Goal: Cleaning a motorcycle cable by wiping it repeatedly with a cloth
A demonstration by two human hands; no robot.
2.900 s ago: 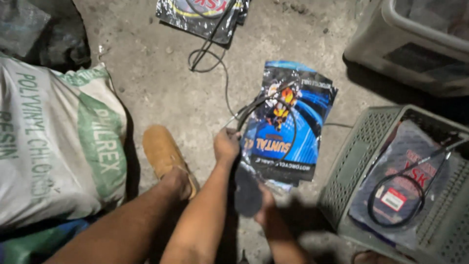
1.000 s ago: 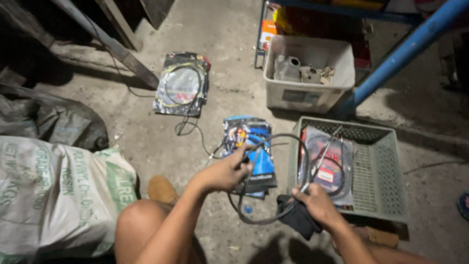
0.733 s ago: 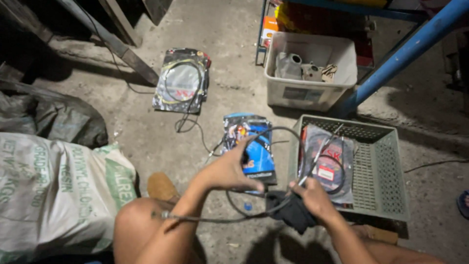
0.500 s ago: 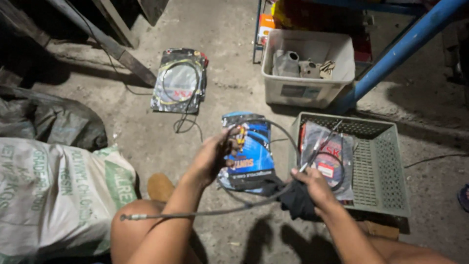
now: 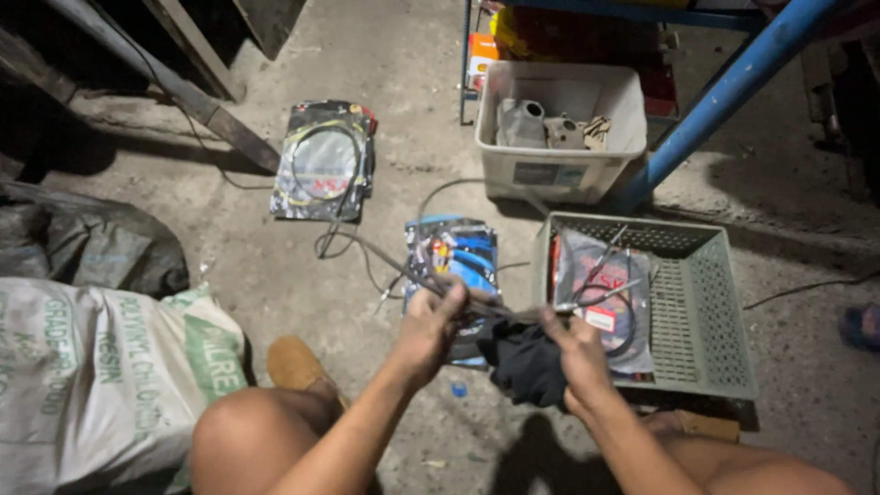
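Note:
My left hand (image 5: 431, 321) grips a thin grey cable (image 5: 371, 252) that runs from my fingers up and left across the concrete floor. My right hand (image 5: 573, 353) holds the same cable together with a black cloth (image 5: 527, 365) bunched under it. Both hands hover over a blue packet (image 5: 456, 252) lying flat on the floor. Just right of my right hand stands a grey-green plastic basket (image 5: 706, 312) that holds a packaged coiled cable (image 5: 600, 298). My bare knees show at the bottom.
A second cable packet (image 5: 321, 160) lies on the floor farther off. A white plastic tub (image 5: 559, 170) with metal parts stands beside a blue rack leg (image 5: 724, 92). A white woven sack (image 5: 101, 376) sits at my left, a tan shoe (image 5: 293, 362) by my knee.
The cable loop between my hands has been pulled out and now trails up-left on the floor. My hands have come closer together over the blue packet.

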